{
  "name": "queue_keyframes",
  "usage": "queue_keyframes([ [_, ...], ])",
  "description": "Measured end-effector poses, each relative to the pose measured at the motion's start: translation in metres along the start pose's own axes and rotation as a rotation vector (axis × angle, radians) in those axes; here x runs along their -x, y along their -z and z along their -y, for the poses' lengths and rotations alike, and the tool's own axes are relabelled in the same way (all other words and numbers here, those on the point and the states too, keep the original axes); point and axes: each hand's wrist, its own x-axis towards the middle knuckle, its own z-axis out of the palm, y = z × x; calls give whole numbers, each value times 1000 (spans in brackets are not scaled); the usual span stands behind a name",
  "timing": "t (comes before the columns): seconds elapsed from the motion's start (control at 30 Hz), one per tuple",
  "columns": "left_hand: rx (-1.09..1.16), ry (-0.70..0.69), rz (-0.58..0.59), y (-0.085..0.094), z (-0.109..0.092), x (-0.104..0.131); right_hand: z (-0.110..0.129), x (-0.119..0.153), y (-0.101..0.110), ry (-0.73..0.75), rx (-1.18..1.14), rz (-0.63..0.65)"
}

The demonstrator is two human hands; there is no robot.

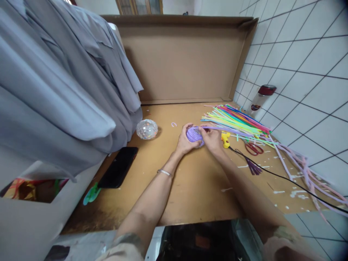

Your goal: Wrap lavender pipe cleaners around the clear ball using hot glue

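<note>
Between my two hands is a round coil of purple pipe cleaners, held just above the table. My left hand curls around its left side and underside, fingers closed on it. Thumb and fingers of my right hand pinch the coil's right edge, where a loose purple strand runs off to the right. Part of the coil is hidden behind the right hand. Close to the right hand lies a yellow glue gun with a black cord. A faceted clear ball rests to the left.
Colourful pipe cleaners lie in a pile at the right, near red-handled scissors and a purple tassel. A bottle stands by the tiled wall. At left are a black phone and grey cloth. Cardboard stands behind.
</note>
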Motion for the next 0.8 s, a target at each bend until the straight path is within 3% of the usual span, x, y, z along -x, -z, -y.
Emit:
queue_keyframes([
  [0.3, 4, 14, 21, 2, 1, 2, -21, 5, -12, -178, -314, -37],
  [0.8, -80, -8, 19, 4, 1, 4, -27, 11, -9, -172, -358, -6],
])
